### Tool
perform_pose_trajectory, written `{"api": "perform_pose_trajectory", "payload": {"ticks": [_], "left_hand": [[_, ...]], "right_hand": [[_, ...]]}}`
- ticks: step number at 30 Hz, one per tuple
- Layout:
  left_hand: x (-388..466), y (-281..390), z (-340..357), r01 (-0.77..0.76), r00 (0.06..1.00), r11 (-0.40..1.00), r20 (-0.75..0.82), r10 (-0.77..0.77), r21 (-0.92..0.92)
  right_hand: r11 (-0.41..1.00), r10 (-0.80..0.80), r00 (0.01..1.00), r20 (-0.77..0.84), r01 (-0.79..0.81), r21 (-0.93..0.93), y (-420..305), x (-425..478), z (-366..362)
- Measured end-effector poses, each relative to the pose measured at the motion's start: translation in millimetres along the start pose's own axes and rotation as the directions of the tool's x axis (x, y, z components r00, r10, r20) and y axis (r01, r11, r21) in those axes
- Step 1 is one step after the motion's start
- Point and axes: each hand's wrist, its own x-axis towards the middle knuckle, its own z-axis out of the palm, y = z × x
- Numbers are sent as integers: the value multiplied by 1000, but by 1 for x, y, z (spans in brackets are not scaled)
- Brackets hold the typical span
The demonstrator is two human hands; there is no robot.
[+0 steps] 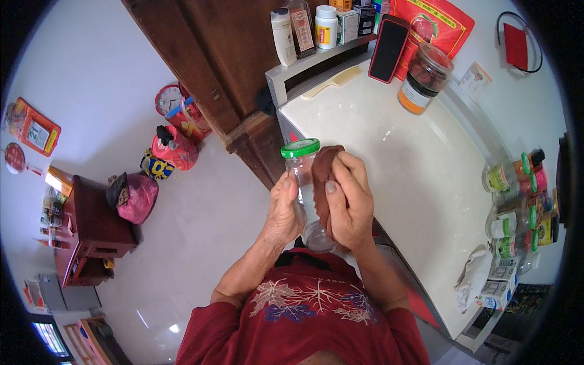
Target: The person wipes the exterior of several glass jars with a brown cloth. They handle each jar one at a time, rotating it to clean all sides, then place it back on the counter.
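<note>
A clear glass jar [306, 191] with a green metal lid [300, 148] is held tilted before my body, near the edge of a cream tabletop [401, 182]. My left hand [284, 205] grips the jar's left side, with the thumb along the glass. On the other side, my right hand [351, 200] clasps a brown cloth [325, 169] and presses it to the jar. The cloth hides part of the jar's right side. Its lid is on, and the glass looks empty.
At the table's back stand a phone [388, 49], a jar of dark red contents [424, 77] and a comb [335, 82]. Bottles [325, 27] stand on a raised shelf. Several green-lidded jars [504, 224], a white cloth [474, 278] and cartons [496, 292] line the right side.
</note>
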Motion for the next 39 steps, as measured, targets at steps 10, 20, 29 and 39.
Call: {"api": "perform_pose_trajectory", "payload": {"ticks": [10,20,29,39], "left_hand": [[-6,4,13,66,991,997,-116,-61,46],[-14,-7,2,-155,986,988,67,155,-3],[-12,-9,2,-80,994,994,68,84,-72],[-4,11,12,-162,985,979,-43,169,123]], "right_hand": [[980,187,981,59,-190,51,28,4,8],[975,-140,972,190,169,-142,-10,2,-4],[840,405,870,281,-475,261,7,6,-7],[954,-169,951,258,224,-200,-16,3,-1]]}}
